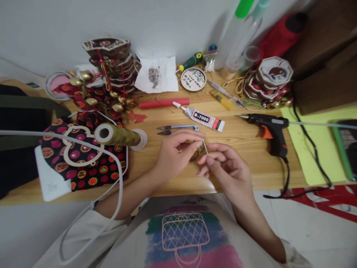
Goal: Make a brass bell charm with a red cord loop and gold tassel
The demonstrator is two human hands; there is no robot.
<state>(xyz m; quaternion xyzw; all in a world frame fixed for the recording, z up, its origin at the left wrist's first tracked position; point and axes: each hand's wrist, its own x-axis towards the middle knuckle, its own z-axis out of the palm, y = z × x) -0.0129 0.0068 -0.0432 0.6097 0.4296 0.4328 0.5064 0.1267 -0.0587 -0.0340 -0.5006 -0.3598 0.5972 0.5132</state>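
Near the front edge of the wooden table (167, 182), my left hand (180, 150) and my right hand (227, 167) are close together. Between them is a thin, light-coloured needle-like stick (205, 146). The left thumb and forefinger pinch its upper end; the right thumb and fingers hold its lower end. A small greenish-gold thing (197, 152) shows partly behind the fingers, too hidden to make out. Just beyond my left hand lie blue-handled thread snips (177, 128). A B-7000 glue tube (205, 118) lies beyond both hands.
A black glue gun (272, 128) with a cable lies at right. At left are a thread spool (119, 137), patterned fabric (92, 178) and a white cable (121, 178). Stacked ornaments (122, 70), a red stick (164, 103) and bottles (237, 37) stand or lie farther back.
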